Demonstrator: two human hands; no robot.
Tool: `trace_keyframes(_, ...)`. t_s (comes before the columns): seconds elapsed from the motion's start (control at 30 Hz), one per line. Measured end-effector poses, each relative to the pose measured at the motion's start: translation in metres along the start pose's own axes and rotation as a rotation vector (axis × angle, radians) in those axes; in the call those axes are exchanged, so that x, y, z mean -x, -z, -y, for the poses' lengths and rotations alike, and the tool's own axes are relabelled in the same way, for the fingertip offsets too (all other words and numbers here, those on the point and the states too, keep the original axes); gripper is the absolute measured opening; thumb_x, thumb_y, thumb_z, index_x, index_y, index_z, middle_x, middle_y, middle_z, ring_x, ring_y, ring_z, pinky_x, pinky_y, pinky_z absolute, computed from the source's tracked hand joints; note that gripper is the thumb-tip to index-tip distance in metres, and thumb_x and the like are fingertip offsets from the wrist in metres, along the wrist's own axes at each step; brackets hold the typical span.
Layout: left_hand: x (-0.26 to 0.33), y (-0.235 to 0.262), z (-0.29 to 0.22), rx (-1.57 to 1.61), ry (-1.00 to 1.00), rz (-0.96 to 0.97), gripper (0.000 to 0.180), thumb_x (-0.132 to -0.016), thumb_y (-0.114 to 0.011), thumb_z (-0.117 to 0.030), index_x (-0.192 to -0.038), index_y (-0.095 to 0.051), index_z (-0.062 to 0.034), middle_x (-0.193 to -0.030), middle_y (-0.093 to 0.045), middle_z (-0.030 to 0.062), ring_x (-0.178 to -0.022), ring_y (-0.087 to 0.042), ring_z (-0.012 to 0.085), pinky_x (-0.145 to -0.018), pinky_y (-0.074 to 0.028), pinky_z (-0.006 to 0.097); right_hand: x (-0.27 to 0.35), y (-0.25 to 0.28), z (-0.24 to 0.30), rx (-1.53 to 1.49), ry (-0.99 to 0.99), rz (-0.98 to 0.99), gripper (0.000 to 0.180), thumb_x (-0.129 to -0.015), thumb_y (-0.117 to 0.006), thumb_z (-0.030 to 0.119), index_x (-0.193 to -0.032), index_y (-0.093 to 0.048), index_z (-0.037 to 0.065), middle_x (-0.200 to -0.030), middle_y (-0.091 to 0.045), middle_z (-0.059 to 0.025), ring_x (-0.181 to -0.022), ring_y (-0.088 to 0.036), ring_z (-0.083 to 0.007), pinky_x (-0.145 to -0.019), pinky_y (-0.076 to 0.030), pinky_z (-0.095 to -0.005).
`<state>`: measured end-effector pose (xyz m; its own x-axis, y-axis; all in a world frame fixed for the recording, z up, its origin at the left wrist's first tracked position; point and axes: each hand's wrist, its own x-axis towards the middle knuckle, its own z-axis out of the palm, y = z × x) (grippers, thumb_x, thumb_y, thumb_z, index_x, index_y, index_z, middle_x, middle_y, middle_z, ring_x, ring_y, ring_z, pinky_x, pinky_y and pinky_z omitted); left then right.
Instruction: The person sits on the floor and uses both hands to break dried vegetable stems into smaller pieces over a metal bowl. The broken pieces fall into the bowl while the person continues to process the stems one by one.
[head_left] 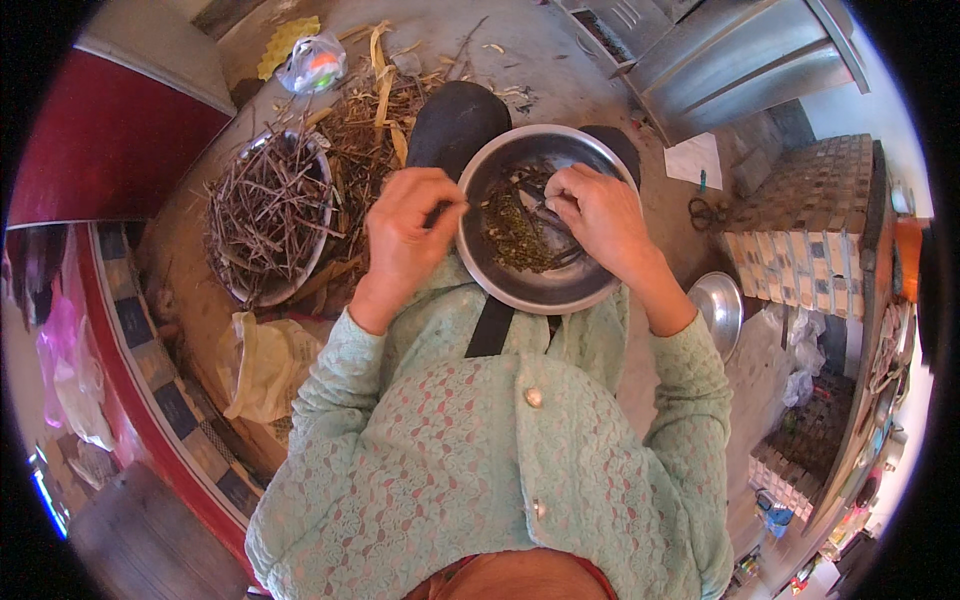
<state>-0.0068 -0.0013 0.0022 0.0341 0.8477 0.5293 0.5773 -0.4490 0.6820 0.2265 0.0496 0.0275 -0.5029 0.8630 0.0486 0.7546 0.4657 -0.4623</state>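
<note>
Bowl [540, 285] on lap may tip, because left hand [410, 235] only pinches its rim while right hand [595, 215], fingers closed, grips a twig [535, 190].

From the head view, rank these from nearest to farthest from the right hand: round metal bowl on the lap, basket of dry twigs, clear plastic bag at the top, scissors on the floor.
1. Round metal bowl: directly under the right hand.
2. Scissors: on the floor, to its right.
3. Basket of dry twigs: far left, beyond the left hand.
4. Clear plastic bag: upper left; close to the basket's distance, hard to separate.
</note>
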Motion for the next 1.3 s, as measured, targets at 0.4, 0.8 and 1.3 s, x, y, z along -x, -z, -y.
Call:
trace_keyframes(0.4,-0.021,-0.045,-0.010,-0.590,-0.405,0.572,0.009,-0.071,-0.056,-0.014,-0.070,-0.065,-0.0131,-0.079,-0.053,0.0025,-0.090,-0.051,0.0188,-0.092,-0.034,0.039,0.009,-0.002,-0.004,0.372,0.116,0.057,0.012,-0.076,-0.056,0.012,-0.084,-0.061,0.005,-0.079,-0.058,-0.0107,-0.076,-0.064,-0.0263,-0.063,-0.052,-0.0371)
trace_keyframes(0.8,-0.026,-0.033,-0.006,-0.182,-0.246,0.416,0.012,-0.064,-0.069,-0.011,-0.076,-0.066,-0.0118,-0.077,-0.055,0.0044,-0.086,-0.053,0.0214,-0.085,-0.036,0.036,0.012,-0.011,-0.007,0.353,0.153,0.250,0.011,-0.076,-0.056,0.009,-0.084,-0.060,0.003,-0.082,-0.063,-0.0152,-0.072,-0.064,-0.0311,-0.060,-0.051,-0.0412)
trace_keyframes(1.3,-0.013,-0.035,-0.005,0.627,0.459,0.308,0.010,-0.079,-0.069,-0.004,-0.086,-0.064,0.0006,-0.073,-0.063,-0.0012,-0.070,-0.052,0.0030,-0.062,-0.044,0.020,0.032,0.017,-0.009,-0.826,-0.228,0.066,0.012,-0.089,-0.058,0.007,-0.097,-0.055,0.000,-0.076,-0.059,-0.0017,-0.057,-0.050,-0.0043,-0.051,-0.041,-0.0197)
